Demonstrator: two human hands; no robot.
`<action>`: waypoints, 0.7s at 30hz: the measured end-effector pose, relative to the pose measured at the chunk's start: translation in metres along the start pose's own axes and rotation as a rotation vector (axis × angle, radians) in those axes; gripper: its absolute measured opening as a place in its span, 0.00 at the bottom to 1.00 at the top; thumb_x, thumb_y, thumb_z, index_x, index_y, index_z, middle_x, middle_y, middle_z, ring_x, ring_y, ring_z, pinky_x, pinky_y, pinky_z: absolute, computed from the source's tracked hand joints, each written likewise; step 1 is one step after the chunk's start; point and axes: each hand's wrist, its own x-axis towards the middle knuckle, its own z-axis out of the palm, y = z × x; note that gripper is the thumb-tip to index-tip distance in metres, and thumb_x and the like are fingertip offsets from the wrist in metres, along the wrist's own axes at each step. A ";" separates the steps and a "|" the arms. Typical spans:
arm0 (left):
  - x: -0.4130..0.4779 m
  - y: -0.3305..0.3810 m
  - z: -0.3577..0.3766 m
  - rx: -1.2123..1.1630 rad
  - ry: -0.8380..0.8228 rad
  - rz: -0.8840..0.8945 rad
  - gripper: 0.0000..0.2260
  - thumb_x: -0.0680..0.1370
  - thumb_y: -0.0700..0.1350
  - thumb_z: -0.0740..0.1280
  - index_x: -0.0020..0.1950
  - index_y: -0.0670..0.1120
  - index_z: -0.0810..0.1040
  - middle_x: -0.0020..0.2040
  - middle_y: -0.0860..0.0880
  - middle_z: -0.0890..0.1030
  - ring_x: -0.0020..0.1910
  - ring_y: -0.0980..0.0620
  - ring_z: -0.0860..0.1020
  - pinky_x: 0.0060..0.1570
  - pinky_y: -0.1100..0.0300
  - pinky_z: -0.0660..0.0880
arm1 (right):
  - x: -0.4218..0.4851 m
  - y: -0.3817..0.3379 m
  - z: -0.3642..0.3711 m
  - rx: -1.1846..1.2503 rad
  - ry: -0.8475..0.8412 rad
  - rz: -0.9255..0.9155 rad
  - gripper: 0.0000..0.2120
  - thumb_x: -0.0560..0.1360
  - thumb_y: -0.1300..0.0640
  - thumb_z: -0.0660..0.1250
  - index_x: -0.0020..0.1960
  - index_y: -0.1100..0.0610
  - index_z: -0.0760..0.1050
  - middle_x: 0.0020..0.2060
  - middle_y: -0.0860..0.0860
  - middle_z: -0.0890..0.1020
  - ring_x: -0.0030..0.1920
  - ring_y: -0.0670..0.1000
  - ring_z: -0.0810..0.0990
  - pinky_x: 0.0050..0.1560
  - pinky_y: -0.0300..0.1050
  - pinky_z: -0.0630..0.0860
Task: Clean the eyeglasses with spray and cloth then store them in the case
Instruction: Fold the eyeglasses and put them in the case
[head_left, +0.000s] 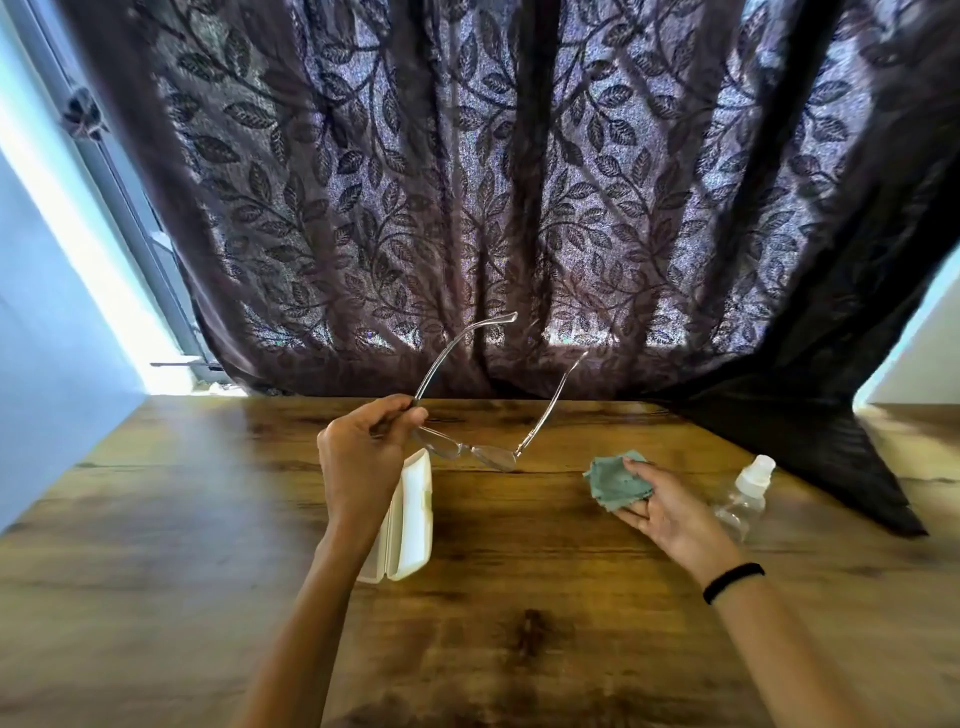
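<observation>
Leaf-patterned curtain (467, 182) behind wooden table (493, 623)

A room in a home is suggested: a sheer dark brown curtain with a woven leaf pattern (467, 197) is hung before a bright window with a pale frame (130, 208), and a rustic wood-grain table (519, 623) is set against it, between pale walls (47, 338).

Left hand (363, 452) pinches eyeglasses (485, 449) above wooden table (519, 623), temples open; right hand (660, 506) holds green cloth (610, 480); white case (410, 519), spray bottle (745, 499) on table
</observation>
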 end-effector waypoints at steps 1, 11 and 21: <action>-0.001 0.000 0.001 -0.016 0.000 -0.004 0.08 0.69 0.38 0.73 0.48 0.40 0.83 0.38 0.49 0.83 0.35 0.58 0.80 0.40 0.75 0.73 | 0.003 0.002 0.000 -0.062 0.028 -0.028 0.04 0.77 0.58 0.63 0.51 0.55 0.72 0.48 0.53 0.78 0.51 0.52 0.77 0.60 0.50 0.70; -0.006 -0.004 0.007 -0.174 -0.004 -0.082 0.12 0.69 0.36 0.73 0.44 0.54 0.80 0.35 0.56 0.82 0.33 0.63 0.79 0.39 0.61 0.79 | 0.027 0.013 0.013 -0.415 0.050 -0.170 0.09 0.74 0.64 0.66 0.55 0.60 0.73 0.46 0.54 0.80 0.47 0.51 0.78 0.41 0.41 0.76; -0.007 -0.007 0.009 -0.209 -0.006 -0.050 0.12 0.69 0.37 0.72 0.46 0.53 0.80 0.36 0.58 0.81 0.34 0.63 0.80 0.37 0.68 0.78 | 0.037 0.023 -0.001 -0.672 0.280 -0.487 0.18 0.73 0.61 0.68 0.62 0.60 0.71 0.57 0.56 0.77 0.56 0.53 0.75 0.58 0.50 0.74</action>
